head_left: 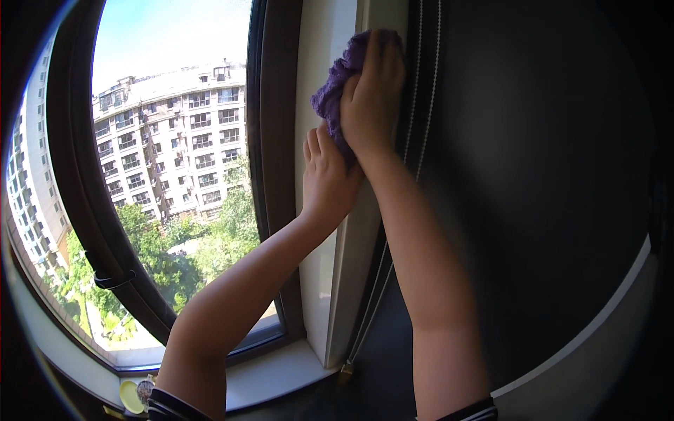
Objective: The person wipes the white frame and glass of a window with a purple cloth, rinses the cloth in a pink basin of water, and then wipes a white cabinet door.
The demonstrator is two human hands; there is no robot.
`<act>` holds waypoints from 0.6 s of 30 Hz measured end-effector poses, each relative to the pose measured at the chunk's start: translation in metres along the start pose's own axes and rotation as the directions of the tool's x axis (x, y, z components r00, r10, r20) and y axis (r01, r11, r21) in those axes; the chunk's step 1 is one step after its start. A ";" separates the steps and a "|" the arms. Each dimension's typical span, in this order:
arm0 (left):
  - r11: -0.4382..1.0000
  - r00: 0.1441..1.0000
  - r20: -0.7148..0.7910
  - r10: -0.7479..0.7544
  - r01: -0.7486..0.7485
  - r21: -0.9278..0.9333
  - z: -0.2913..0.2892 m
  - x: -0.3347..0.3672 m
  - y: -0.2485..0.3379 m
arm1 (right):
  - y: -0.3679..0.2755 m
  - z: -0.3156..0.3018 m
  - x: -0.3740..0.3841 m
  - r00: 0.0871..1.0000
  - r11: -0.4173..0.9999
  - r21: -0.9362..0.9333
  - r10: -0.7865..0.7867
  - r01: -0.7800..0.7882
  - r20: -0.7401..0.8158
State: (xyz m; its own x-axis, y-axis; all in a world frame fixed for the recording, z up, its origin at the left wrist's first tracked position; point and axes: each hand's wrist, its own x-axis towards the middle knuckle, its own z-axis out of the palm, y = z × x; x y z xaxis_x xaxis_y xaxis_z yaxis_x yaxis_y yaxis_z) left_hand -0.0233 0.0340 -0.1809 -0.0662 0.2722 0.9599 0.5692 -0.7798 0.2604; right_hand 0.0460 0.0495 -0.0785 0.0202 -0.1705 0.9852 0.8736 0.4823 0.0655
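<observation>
A crumpled purple cloth (337, 88) is pressed against the pale window surround (319, 281), high up on its right side. My right hand (372, 105) lies over the cloth, its fingers pointing up and holding the cloth to the surface. Just below and to the left, my left hand (328, 175) rests on the same surround with its fingers stretched upward. It lies next to the cloth's lower end, and my right wrist is close beside it. The left thumb is hidden from view.
A beaded blind cord (414, 105) hangs just right of my right hand, before a dark wall (540, 175). Left stands a dark-framed window sash (74, 175) with a handle (114, 281). A small yellow dish (130, 397) sits by the sill (270, 375). Buildings and trees show outside.
</observation>
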 end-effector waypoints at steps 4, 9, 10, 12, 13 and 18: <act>0.999 0.996 0.082 -0.028 0.027 0.018 -0.004 -0.030 -0.002 | -0.010 -0.016 -0.028 0.998 0.998 0.014 0.062 -0.062 0.022; 0.996 0.988 0.142 -0.065 0.057 0.062 -0.007 -0.073 -0.004 | -0.021 -0.036 -0.065 0.986 0.988 0.023 0.147 -0.150 0.079; 0.994 0.984 0.162 -0.076 0.063 0.085 -0.007 -0.082 -0.006 | -0.023 -0.040 -0.073 0.984 0.987 0.016 0.158 -0.160 0.086; 0.994 0.980 0.184 -0.078 0.062 0.095 -0.009 -0.101 -0.009 | -0.028 -0.046 -0.089 0.974 0.980 0.011 0.198 -0.200 0.108; 0.992 0.971 0.216 -0.103 0.085 0.089 -0.011 -0.110 -0.009 | -0.031 -0.050 -0.098 0.970 0.977 0.005 0.209 -0.212 0.121; 0.981 0.936 0.342 -0.082 0.015 0.194 -0.011 -0.169 -0.009 | -0.038 -0.073 -0.150 0.925 0.937 -0.018 0.346 -0.348 0.159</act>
State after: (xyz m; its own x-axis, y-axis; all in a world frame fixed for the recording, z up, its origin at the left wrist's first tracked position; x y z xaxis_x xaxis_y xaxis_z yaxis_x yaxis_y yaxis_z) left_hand -0.0262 -0.0106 -0.3445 0.1716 0.5112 0.8421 0.7166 -0.6513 0.2494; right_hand 0.0456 -0.0063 -0.2407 0.2440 0.1461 0.9587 0.8204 0.4962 -0.2843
